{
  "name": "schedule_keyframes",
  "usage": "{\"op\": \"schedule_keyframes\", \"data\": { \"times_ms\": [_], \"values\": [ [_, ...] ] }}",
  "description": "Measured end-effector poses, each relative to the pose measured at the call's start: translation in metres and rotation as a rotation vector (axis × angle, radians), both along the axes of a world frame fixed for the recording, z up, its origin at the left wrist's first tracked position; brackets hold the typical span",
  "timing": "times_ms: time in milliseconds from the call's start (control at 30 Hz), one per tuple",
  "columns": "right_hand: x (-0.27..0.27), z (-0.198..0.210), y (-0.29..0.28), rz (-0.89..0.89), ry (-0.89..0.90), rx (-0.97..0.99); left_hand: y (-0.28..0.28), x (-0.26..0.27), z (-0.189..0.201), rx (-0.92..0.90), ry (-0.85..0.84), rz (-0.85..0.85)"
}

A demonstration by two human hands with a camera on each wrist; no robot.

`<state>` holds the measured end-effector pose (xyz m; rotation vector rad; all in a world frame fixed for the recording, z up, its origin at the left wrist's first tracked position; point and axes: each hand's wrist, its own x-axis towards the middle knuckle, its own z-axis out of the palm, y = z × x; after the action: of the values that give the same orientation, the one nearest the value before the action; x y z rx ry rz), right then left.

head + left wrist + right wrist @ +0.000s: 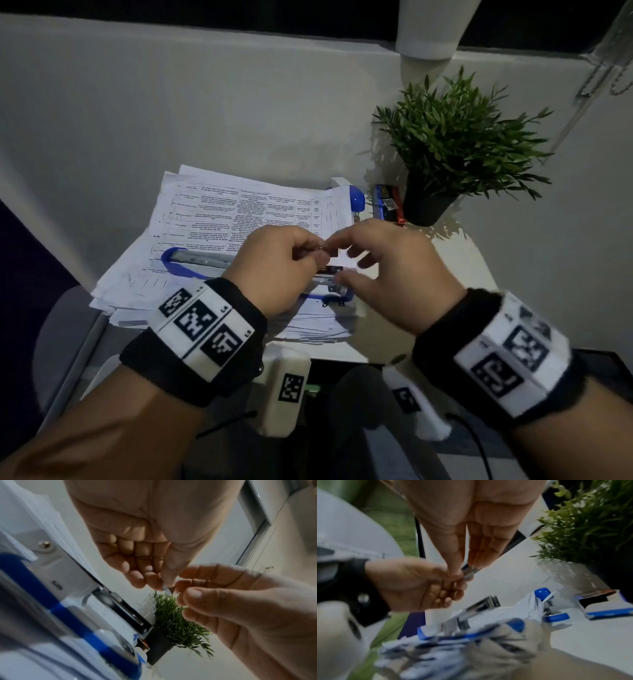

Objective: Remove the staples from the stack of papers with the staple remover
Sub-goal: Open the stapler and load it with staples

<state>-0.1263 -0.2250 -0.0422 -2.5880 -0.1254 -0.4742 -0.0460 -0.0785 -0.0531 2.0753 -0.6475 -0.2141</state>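
Overhead, hovering above the papers [219, 219]: left hand [277, 267] curling round a small metal remover [322, 247], right hand [387, 270] pinching its tip, other fingers spreading loosely. Lying on the papers, a blue stapler [191, 263]; beyond them, a plant [459, 144].

Left wrist: thumb and forefinger pinching the remover's thin blade [167, 590].

Right wrist: gripping the same tool [468, 573] above the papers, blurring.

Dim; wrist views blurred, distorted.
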Motion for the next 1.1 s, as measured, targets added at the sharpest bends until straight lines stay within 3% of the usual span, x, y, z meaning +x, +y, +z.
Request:
{"op": "schedule_keyframes", "data": {
  "times_ms": [67, 200, 367, 533, 767, 967, 1100],
  "values": [
    [0.000, -0.010, 0.005, 0.017, -0.121, -0.055, 0.001, -0.001, 0.001, 0.007, 0.012, -0.045],
    [0.007, -0.020, 0.007, 0.038, -0.197, -0.114, 0.006, -0.003, 0.000, 0.031, 0.059, -0.096],
    [0.015, -0.026, 0.006, 0.027, -0.142, -0.124, 0.015, 0.002, -0.001, 0.067, 0.083, -0.073],
    [0.024, -0.038, 0.004, 0.035, -0.031, -0.124, 0.009, 0.005, -0.004, 0.264, -0.006, -0.063],
    [0.021, -0.033, -0.003, 0.004, 0.012, -0.145, 0.015, 0.004, -0.006, 0.253, -0.062, -0.054],
    [0.016, -0.033, -0.002, -0.001, -0.087, -0.135, 0.020, -0.009, -0.004, 0.575, -0.261, -0.136],
    [0.002, -0.038, 0.000, -0.056, -0.076, -0.105, 0.020, -0.013, -0.012, 0.655, -0.292, -0.183]
  ]
}}
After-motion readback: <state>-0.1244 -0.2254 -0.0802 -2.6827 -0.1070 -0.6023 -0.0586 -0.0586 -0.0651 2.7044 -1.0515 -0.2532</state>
